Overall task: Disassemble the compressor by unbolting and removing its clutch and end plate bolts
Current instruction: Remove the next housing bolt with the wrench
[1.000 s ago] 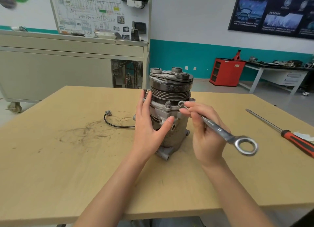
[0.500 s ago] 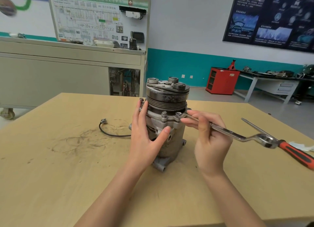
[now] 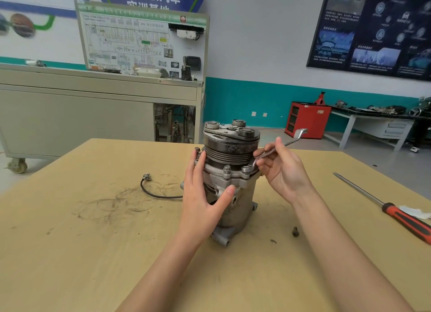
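Observation:
The compressor (image 3: 242, 209) stands upright in the middle of the wooden table (image 3: 93, 241), its dark grooved pulley and clutch plate (image 3: 231, 134) on top. My left hand (image 3: 203, 195) wraps around its left side, thumb pressed on the front of the housing. My right hand (image 3: 282, 171) pinches the shank of a ring wrench (image 3: 279, 146), whose lower ring sits over a flange bolt (image 3: 247, 169) at the front right. A second flange bolt (image 3: 227, 169) stands just left of it. One loose bolt (image 3: 295, 231) lies on the table to the right of the compressor.
A black wire with a connector (image 3: 149, 188) trails left from the compressor. A red-handled screwdriver (image 3: 396, 215) lies at the right beside a white scrap (image 3: 415, 212). Dark smudges mark the table on the left. A grey training cabinet (image 3: 93, 111) stands behind.
The wrench handle has swung from pointing right and toward me to pointing up and away, its ring staying on the bolt. The camera has tilted up. My left hand keeps its hold.

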Tool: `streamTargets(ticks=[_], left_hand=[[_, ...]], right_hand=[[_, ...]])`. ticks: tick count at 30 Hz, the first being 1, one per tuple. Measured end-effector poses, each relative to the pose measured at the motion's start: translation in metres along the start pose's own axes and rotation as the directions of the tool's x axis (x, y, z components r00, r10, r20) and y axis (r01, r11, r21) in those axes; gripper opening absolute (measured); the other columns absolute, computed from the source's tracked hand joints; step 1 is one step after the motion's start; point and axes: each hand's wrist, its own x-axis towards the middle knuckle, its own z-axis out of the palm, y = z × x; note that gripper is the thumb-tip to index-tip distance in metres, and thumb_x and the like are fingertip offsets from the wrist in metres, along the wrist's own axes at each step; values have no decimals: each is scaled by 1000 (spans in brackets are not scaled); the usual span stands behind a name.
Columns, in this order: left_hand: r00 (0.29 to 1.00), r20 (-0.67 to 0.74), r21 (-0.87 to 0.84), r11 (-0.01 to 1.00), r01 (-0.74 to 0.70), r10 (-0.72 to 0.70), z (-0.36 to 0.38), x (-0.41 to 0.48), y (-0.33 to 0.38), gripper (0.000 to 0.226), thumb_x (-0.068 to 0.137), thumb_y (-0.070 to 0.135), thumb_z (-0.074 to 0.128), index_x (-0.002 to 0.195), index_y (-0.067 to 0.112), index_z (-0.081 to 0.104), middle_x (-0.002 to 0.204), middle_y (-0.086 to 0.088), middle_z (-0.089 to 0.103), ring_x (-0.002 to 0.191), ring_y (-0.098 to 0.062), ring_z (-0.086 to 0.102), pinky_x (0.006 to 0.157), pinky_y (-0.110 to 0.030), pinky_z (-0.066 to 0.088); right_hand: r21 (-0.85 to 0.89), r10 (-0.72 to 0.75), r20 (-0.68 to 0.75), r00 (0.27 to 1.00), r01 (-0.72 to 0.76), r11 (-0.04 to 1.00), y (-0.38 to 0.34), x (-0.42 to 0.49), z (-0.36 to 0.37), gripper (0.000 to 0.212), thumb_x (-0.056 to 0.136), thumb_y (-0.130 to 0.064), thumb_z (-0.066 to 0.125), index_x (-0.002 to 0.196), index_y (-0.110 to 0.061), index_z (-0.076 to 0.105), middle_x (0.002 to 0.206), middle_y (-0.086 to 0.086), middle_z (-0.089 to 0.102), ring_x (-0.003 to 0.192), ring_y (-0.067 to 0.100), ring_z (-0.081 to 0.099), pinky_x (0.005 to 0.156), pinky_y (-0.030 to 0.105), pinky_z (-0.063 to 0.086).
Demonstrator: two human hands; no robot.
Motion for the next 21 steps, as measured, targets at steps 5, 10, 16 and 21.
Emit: streamTargets(ticks=[5, 10, 16, 21], left_hand=[[1000, 8, 3, 1000, 14, -14, -1, 1, 2, 82, 75, 68, 50, 144, 47, 13, 159, 23, 5, 142, 10, 4, 111, -20, 12], [1000, 0, 7, 1000, 0, 0, -1, 0, 1, 80, 74, 67, 49, 144, 45, 15, 160, 17, 7, 144, 8, 4, 114, -24, 12], [1000, 7, 7, 1000, -2, 2, -2, 1, 0, 82, 75, 66, 50, 145, 42, 16, 160, 17, 7, 143, 9, 2, 113, -21, 10], [1000, 2, 3, 1000, -3, 3, -1, 1, 0, 82, 75, 65, 51, 146, 42, 17, 159, 20, 6, 143, 9, 4, 114, -22, 12]], right_hand=[[-312, -423, -56, 905, 386, 868, -5, -25, 9, 44, 90, -45, 46, 77, -7, 64, 76, 11, 73, 65, 25, 71, 59, 25, 57], [-619, -670, 211, 712, 628, 472, 3, -54, 22, 42, 97, -41, 46, 89, -5, 68, 82, 2, 73, 74, 15, 72, 66, 27, 57], [-685, -726, 362, 585, 695, 219, 23, -67, 18, 42, 100, -35, 43, 100, 1, 65, 97, 10, 68, 88, 21, 70, 80, 26, 55], [-684, -755, 315, 576, 689, 239, 26, -69, 15, 31, 100, -32, 44, 100, -8, 62, 98, 7, 68, 90, 21, 70, 81, 30, 55]])
